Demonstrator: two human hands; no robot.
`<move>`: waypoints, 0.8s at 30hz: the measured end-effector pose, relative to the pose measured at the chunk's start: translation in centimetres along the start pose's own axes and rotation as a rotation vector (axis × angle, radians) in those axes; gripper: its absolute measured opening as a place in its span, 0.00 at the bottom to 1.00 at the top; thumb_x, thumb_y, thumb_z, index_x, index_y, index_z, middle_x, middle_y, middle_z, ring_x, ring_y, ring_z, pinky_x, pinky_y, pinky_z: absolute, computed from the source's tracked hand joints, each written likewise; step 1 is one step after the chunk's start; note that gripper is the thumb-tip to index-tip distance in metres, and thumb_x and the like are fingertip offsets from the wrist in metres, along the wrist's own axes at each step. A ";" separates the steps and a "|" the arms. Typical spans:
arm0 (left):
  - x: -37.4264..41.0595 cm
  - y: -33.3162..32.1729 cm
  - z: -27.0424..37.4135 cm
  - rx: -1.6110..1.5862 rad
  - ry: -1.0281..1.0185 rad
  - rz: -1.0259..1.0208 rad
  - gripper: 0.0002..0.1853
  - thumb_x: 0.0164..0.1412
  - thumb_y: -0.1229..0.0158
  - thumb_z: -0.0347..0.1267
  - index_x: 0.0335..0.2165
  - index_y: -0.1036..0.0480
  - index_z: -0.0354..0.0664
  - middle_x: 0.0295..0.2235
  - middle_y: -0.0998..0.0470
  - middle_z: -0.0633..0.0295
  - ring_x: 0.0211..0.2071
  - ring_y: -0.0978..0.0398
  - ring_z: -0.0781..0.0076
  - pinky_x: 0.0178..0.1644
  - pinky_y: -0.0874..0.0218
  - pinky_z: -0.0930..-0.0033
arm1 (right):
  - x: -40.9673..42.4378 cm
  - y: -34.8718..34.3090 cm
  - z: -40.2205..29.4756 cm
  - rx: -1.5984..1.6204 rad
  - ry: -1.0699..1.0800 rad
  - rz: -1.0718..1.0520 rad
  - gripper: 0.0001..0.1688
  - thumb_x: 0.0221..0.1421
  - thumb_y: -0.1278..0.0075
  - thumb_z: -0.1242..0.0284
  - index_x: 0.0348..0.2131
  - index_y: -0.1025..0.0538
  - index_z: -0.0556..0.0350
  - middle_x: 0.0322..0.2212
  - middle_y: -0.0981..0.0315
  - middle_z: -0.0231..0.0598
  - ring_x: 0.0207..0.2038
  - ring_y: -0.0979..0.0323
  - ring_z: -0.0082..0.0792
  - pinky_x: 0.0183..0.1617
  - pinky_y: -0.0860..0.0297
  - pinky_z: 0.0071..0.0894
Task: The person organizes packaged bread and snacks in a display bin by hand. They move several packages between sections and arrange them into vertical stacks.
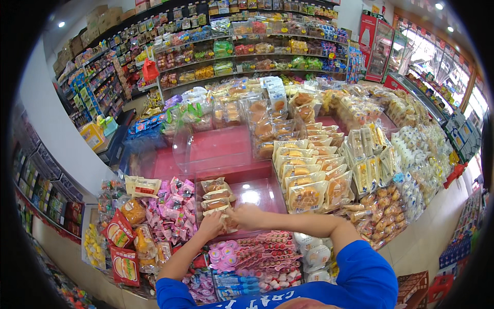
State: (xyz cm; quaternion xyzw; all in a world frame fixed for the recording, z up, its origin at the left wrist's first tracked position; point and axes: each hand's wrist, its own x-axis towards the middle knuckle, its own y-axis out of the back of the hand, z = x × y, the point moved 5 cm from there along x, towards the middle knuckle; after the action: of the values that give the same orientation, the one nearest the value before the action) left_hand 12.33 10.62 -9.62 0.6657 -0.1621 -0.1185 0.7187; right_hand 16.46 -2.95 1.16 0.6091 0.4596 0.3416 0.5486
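Both hands meet at the front left of a red display bin (270, 172). My left hand (212, 225) is on the near end of a row of wrapped bread rolls (216, 194), its fingers on a clear package. Close beside it, my right hand (244, 216) touches the same wrapped roll (230, 224) from the right. The fingertips overlap the wrapper, so how firmly each hand grips cannot be told. Right of the bin stand rows of bagged round cakes (307, 197). Pink wrapped sweets (173, 208) lie to the left of the bin.
Clear plastic dividers (212, 145) stand behind the bin. Pink candy strings (266, 251) and round white packages (318, 255) lie near my body. Bagged buns (133, 210) and red burger-print packets (124, 266) are at left. Stocked shelves (262, 34) line the back wall.
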 end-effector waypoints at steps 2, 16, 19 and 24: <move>0.0 -0.1 -0.9 -0.048 0.042 -0.049 0.28 0.36 0.34 0.37 0.40 0.32 0.45 0.38 0.33 0.61 0.43 0.34 0.61 0.43 0.39 0.61 | 2.4 -4.3 -0.1 -0.031 0.090 0.097 0.30 0.42 0.46 0.68 0.44 0.38 0.58 0.29 0.26 0.44 0.33 0.26 0.47 0.32 0.31 0.47; 0.2 -2.9 -2.8 0.038 -0.005 -0.167 0.14 0.48 0.45 0.32 0.36 0.30 0.40 0.36 0.26 0.57 0.40 0.27 0.56 0.38 0.33 0.56 | -0.1 -8.2 -0.4 0.292 0.061 0.120 0.38 0.44 0.44 0.65 0.55 0.39 0.44 0.42 0.32 0.45 0.41 0.30 0.48 0.42 0.33 0.46; 0.0 -3.0 -3.0 -0.056 0.141 -0.385 0.16 0.48 0.46 0.31 0.38 0.30 0.39 0.33 0.23 0.53 0.36 0.24 0.53 0.36 0.32 0.55 | -0.3 -8.0 -0.3 0.348 0.058 0.147 0.35 0.45 0.45 0.68 0.54 0.38 0.42 0.41 0.32 0.44 0.41 0.30 0.49 0.41 0.32 0.44; 0.7 -2.3 -2.9 -0.055 0.020 -0.332 0.19 0.47 0.45 0.32 0.41 0.30 0.43 0.32 0.22 0.51 0.35 0.23 0.53 0.36 0.32 0.54 | 0.3 -8.5 0.7 0.356 0.134 0.197 0.30 0.46 0.46 0.70 0.50 0.34 0.42 0.38 0.32 0.44 0.39 0.30 0.49 0.41 0.32 0.42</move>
State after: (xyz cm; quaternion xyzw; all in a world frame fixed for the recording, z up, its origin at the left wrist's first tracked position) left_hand 14.20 12.86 -12.00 0.6647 -0.0397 -0.2333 0.7086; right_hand 15.61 -3.09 -7.36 0.7142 0.4865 0.3467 0.3647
